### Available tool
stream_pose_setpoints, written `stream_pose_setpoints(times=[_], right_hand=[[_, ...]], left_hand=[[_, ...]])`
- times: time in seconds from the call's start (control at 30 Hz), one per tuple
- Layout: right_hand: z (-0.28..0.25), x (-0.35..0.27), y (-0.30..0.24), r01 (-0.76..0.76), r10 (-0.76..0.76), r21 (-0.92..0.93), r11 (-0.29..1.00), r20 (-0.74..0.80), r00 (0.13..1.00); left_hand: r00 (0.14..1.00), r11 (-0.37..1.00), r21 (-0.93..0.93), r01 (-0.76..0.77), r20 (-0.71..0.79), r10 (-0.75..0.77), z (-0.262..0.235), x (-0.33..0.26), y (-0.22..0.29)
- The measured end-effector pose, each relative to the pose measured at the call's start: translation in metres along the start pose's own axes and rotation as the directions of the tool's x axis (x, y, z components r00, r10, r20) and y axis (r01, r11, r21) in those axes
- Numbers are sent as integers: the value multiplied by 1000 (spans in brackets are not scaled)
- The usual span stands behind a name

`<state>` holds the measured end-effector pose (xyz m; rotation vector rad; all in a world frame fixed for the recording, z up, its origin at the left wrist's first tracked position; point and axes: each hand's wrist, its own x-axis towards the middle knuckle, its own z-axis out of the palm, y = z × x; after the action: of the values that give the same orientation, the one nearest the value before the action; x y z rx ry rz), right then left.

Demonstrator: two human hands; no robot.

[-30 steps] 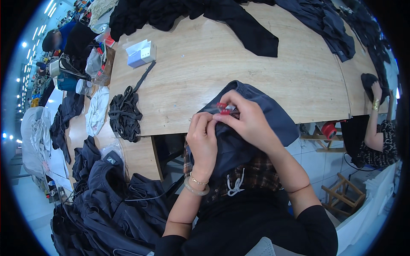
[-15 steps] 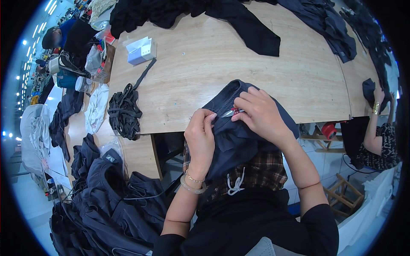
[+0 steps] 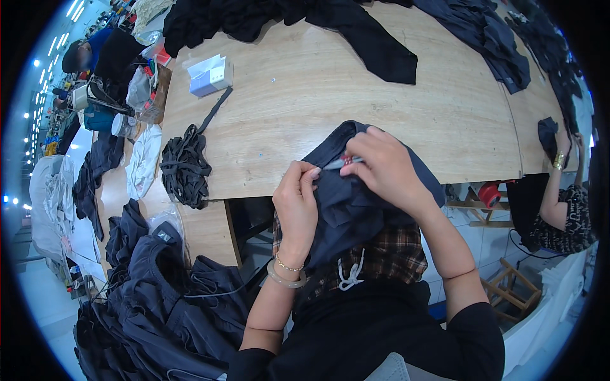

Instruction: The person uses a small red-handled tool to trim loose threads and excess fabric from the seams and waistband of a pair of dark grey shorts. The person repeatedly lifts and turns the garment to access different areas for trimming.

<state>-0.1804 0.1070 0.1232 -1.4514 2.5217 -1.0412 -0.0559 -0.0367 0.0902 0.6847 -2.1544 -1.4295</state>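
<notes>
A dark navy garment with a gathered waistband lies over the table's near edge and my lap. My left hand pinches the edge of its waistband between thumb and fingertips. From the right, my right hand grips a small pair of thread snips with red on the handle and pale blades. The blades point left, their tips close to my left thumb and fingertips. Motion blurs the blades, and my fingers cover most of the handle. Any thread between the tips is too fine to make out.
On the wooden table lie a heap of black straps and a tissue box. Black garments line its far side. Dark clothes are piled at lower left. A co-worker's arm handles dark cloth at the right edge.
The snips have shifted slightly up and left, and their blades now look blurred. My right hand has turned a little with them. My left hand keeps its pinch almost in place.
</notes>
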Motion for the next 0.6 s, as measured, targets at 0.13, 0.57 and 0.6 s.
stream_pose_setpoints(times=[0.13,0.57,0.6], right_hand=[[-5,-2,6,-275,302,363,890,-20,953],[19,-53,6,-145,140,331,933,40,989],[26,-55,10,-128,118,308,943,52,992]], left_hand=[[981,961,-233,151,-82,-174,-7,8,-13],[704,978,-51,203,701,-110,-29,-8,-12],[692,958,-117,262,715,-102,-26,-7,-21]])
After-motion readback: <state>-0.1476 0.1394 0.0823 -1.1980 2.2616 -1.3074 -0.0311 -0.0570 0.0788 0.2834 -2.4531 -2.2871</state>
